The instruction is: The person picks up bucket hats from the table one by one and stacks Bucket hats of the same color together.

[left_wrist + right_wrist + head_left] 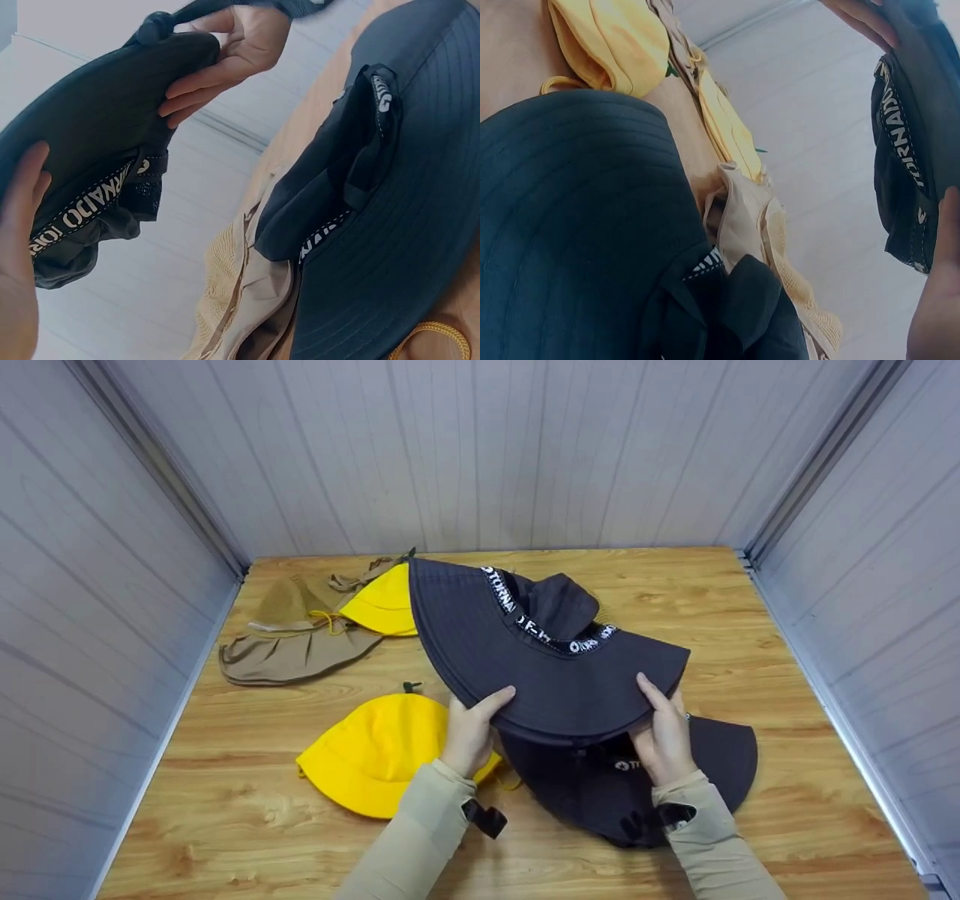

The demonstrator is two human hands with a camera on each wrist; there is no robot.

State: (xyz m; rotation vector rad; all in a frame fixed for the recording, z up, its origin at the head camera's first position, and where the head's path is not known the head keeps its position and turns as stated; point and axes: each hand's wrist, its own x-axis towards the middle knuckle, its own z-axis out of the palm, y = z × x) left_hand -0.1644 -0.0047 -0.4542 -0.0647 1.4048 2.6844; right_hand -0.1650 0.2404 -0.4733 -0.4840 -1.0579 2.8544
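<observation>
Left fingers (491, 706), right fingers (657, 697) in a pinch on raised hat (551, 686), lower dark hat (724, 754) partly behind

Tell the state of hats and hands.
Raised dark sunhat, inner band showing
Left hand, gripping brim
Right hand, gripping brim
Lower dark sunhat, on table
Front yellow bucket hat, on table
Rear yellow bucket hat, on table
Left tan mesh hat, on table
Right tan mesh hat, partly hidden

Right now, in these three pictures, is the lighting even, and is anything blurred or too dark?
Head view: fairly even light, but the lower dark hat loses detail in its folds; left wrist view: pale, washed-out wall, a smeared dark band at the top edge, yet readable lettering on the held dark hat; right wrist view: hazy wall, the lower hat's crown nearly black.
</observation>
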